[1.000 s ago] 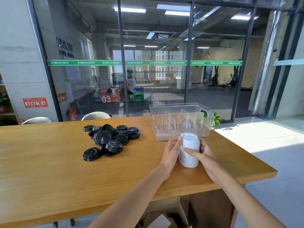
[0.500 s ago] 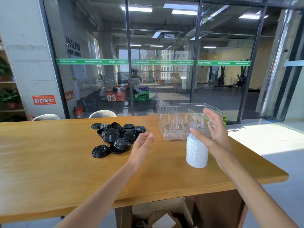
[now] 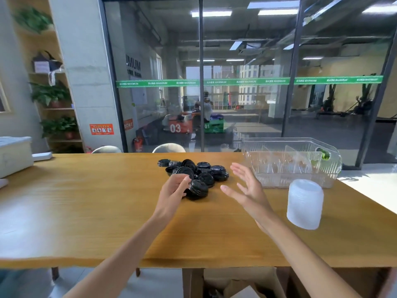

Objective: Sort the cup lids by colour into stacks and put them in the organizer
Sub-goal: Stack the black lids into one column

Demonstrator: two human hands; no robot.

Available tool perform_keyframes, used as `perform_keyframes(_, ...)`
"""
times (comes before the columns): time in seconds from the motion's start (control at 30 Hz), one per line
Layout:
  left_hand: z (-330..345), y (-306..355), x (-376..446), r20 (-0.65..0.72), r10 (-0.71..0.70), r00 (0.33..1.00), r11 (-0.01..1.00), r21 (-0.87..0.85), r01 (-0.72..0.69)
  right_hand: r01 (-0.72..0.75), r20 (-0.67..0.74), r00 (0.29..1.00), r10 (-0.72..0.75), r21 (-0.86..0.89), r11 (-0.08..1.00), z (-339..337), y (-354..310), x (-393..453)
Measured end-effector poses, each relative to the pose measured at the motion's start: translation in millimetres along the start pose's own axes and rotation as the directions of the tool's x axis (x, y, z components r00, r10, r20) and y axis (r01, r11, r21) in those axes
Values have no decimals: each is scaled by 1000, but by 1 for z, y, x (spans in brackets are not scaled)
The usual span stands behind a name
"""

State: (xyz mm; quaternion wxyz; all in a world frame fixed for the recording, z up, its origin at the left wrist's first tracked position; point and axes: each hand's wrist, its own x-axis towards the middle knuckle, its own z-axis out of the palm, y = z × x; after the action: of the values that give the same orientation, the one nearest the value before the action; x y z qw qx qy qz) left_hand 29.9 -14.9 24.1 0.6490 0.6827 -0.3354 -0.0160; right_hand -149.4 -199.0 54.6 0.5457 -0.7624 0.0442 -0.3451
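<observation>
A heap of black cup lids (image 3: 202,172) lies in the middle of the wooden table (image 3: 86,207). My left hand (image 3: 174,190) curls at the heap's near edge, its fingers touching a short stack of black lids (image 3: 198,187). My right hand (image 3: 247,190) hovers open, palm facing left, just right of the heap and holding nothing. A tall stack of white lids (image 3: 305,204) stands alone at the right. Behind it sits the clear plastic organizer (image 3: 294,181) with upright dividers.
A white box (image 3: 12,155) rests on the table's far left. Two chair backs (image 3: 168,147) show behind the far edge, in front of a glass wall. The table's right edge runs close to the white stack. Cardboard boxes sit beneath the table.
Both hands have let go of the white stack and moved left to the black heap. The view has turned left, so the stack and organizer now sit further right.
</observation>
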Motion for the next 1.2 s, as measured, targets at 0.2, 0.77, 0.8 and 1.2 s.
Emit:
perform_keyframes(0.2, -46, -26, 3, -117, 150, 982, 896, 436, -85, -90, 49, 995, 90, -7, 996, 44, 25, 14)
perform_keyframes(0.77, -43, -53, 32, -85, -196, 977, 769, 605, 207, -155, 71, 980, 185, -301, 941, 80, 63, 60)
perform_keyframes(0.8, -43, -53, 32, -89, -196, 977, 779, 591, 210, -161, 72, 979, 191, -304, 939, 79, 65, 61)
perform_keyframes(1.2, -49, -45, 3, -115, -96, 989, 806, 574, 145, -125, 42, 989, 141, -269, 955, 74, 75, 49)
